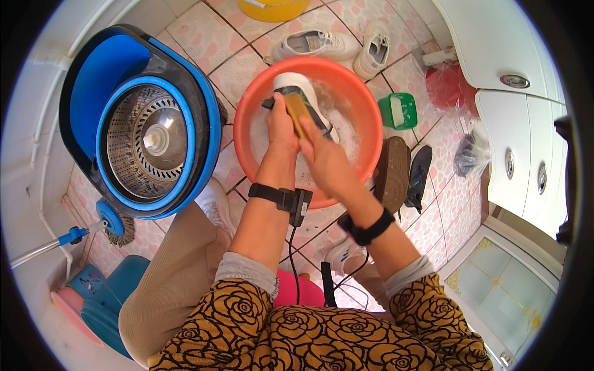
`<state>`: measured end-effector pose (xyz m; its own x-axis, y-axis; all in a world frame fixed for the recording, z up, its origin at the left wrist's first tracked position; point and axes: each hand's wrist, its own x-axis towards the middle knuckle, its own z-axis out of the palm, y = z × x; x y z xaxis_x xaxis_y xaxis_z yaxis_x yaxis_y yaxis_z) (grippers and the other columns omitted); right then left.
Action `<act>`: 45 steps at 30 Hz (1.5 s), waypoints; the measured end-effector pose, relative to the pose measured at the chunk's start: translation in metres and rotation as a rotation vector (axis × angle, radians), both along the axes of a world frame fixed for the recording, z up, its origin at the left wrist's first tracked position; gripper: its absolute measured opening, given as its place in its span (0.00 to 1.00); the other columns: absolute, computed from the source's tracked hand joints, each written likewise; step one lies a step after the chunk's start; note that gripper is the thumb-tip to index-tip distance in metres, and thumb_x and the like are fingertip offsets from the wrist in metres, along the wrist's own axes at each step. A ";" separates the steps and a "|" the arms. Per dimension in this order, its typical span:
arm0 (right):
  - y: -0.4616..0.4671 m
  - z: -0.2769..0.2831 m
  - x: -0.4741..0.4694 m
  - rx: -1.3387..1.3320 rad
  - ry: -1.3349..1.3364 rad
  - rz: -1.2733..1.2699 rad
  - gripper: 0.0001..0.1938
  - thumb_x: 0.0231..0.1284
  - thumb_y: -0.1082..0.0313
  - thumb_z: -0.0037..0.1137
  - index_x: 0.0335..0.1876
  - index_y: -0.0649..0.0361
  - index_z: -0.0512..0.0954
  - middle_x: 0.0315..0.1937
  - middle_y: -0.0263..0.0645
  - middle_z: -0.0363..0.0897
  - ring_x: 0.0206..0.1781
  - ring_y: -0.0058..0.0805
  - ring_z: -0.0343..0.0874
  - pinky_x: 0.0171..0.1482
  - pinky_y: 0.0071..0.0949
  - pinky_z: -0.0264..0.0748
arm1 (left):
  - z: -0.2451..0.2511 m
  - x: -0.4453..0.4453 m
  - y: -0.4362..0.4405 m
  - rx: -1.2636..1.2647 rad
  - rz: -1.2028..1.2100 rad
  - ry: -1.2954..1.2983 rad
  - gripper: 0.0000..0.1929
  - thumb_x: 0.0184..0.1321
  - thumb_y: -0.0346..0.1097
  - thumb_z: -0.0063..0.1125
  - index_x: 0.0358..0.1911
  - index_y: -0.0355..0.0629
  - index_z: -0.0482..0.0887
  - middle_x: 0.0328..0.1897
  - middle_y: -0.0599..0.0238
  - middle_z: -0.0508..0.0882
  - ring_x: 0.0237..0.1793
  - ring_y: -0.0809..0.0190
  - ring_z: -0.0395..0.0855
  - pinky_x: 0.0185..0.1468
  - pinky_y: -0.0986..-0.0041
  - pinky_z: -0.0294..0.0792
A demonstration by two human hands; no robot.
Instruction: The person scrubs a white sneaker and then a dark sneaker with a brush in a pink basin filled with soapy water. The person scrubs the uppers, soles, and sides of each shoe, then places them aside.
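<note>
An orange plastic basin [242, 134] with sudsy water stands on the tiled floor before me. Over it my left hand [282, 125] grips a dark shoe with a white sole edge [299, 83], its toe pointing away from me. My right hand [325, 157] is closed on a yellowish-brown scrubbing brush [297, 113], which lies against the shoe; its bristles are hidden. Foam spreads in the water around the shoe. A black strap with a small device is around my left wrist, and another black strap is on my right.
White sneakers [320, 45] lie beyond the basin, near a yellow bucket [274, 10]. To the left stands a blue spin-mop bucket [211, 139] with a mop head [109, 218] below. Right of the basin are a green container [410, 111], a brown-soled shoe [392, 174] and a dark shoe [419, 176].
</note>
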<state>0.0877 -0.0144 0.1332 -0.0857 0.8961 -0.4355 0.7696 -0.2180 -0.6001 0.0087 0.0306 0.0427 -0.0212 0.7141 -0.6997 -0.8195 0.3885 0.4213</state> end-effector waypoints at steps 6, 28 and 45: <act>0.009 -0.007 -0.005 0.127 0.046 -0.070 0.23 0.68 0.60 0.44 0.66 0.59 0.66 0.51 0.59 0.76 0.54 0.55 0.76 0.58 0.39 0.71 | -0.009 -0.004 0.004 0.089 -0.036 -0.009 0.25 0.71 0.53 0.40 0.52 0.34 0.75 0.46 0.58 0.80 0.45 0.59 0.79 0.47 0.66 0.73; -0.027 -0.072 0.060 -0.335 0.200 -0.525 0.25 0.67 0.58 0.43 0.69 0.54 0.64 0.60 0.52 0.72 0.62 0.45 0.72 0.61 0.33 0.68 | -0.049 -0.042 -0.009 -0.111 -0.433 -0.283 0.22 0.71 0.51 0.42 0.57 0.41 0.72 0.55 0.59 0.80 0.55 0.54 0.78 0.61 0.59 0.69; 0.034 0.000 0.088 0.185 0.129 -0.545 0.39 0.55 0.47 0.61 0.69 0.60 0.63 0.47 0.42 0.78 0.42 0.28 0.79 0.35 0.26 0.77 | 0.039 0.013 -0.026 0.620 -0.877 0.654 0.18 0.60 0.45 0.58 0.42 0.34 0.81 0.37 0.61 0.83 0.39 0.65 0.79 0.46 0.71 0.70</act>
<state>0.1756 0.0191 0.1328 0.3668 0.8858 -0.2842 0.4945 -0.4444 -0.7470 0.0220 0.0041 0.0815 0.4109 0.8678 -0.2794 0.0440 0.2873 0.9568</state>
